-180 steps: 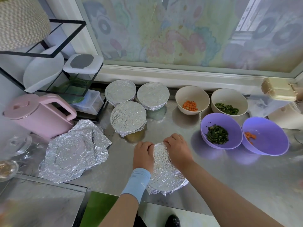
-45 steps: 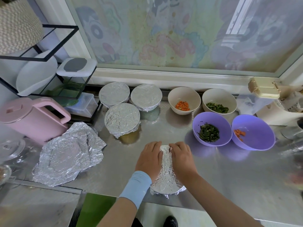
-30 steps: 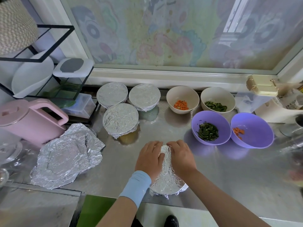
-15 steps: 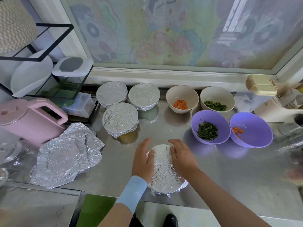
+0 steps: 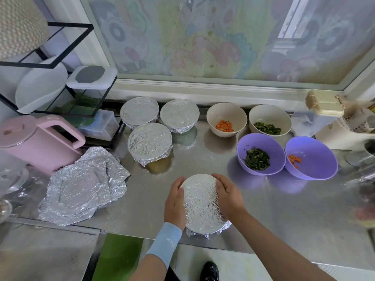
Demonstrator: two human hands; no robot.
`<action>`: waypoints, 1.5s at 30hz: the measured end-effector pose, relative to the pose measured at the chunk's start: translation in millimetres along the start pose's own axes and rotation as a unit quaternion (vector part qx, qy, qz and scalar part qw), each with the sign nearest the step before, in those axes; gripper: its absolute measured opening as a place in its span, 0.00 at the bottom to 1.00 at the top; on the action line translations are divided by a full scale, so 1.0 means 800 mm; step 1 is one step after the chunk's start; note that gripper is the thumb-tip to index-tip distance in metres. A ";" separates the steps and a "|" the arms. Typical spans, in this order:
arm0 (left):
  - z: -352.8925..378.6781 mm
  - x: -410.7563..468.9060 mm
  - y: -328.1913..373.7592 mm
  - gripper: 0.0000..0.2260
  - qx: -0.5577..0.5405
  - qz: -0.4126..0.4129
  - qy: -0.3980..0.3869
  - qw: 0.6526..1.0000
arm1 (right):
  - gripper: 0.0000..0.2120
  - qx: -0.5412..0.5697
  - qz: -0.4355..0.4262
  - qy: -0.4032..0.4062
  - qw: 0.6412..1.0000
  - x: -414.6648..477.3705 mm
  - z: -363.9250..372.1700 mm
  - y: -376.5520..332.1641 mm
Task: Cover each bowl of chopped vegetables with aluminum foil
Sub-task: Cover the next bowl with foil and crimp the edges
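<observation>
Head view only. Cupping the front bowl (image 5: 200, 203) at the near edge of the desk (image 5: 284, 209) with left hand (image 5: 175, 201) and right hand (image 5: 228, 196), gripping its sides and pressing foil down round the rim. Looks all but sealed, smooth on top and crimped underneath. Counting three covered bowls (image 5: 150, 141) clustered back left, done. Leaves four uncovered on the right: two beige bowls (image 5: 215, 114) behind, two purple bowls (image 5: 261, 142) in front, showing diced carrot and chopped greens. Spotting loose foil sheets (image 5: 83, 185) stacked on the left, near the hands, ready for use. Roughly halfway, by this reckoning.
</observation>
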State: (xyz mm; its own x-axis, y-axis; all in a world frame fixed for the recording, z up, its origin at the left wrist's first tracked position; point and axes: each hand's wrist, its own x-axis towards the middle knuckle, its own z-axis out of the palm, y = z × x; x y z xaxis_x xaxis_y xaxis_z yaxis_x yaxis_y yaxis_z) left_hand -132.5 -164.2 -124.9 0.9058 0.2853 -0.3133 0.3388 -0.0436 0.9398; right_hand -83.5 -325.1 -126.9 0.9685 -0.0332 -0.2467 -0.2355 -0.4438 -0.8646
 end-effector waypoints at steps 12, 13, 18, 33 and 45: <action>-0.026 0.001 -0.018 0.53 0.491 0.270 -0.107 0.822 | 0.29 -0.070 -0.126 0.022 0.989 -0.023 0.012 0.006; -0.030 0.009 -0.013 0.53 0.503 0.266 -0.112 0.815 | 0.31 -0.066 -0.126 0.014 0.990 -0.020 0.014 0.004; -0.050 0.014 0.008 0.55 0.574 0.272 -0.133 0.760 | 0.46 -0.208 -0.247 -0.074 0.944 -0.017 0.002 -0.001; -0.047 0.010 -0.003 0.60 0.569 0.260 -0.146 0.767 | 0.58 -0.389 -0.375 -0.110 0.834 -0.020 -0.011 0.025; 0.008 -0.022 0.001 0.19 0.000 -0.015 0.114 0.993 | 0.27 0.055 0.004 0.007 0.998 -0.044 0.029 0.004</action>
State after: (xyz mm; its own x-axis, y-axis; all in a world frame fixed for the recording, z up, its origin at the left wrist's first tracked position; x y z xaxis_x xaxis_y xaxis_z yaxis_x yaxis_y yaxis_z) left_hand -146.4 -175.4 -119.4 0.8147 0.4952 -0.3018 0.3646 -0.0327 0.9306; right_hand -120.0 -304.4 -131.0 0.9672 -0.0488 -0.2494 -0.2508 -0.3419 -0.9057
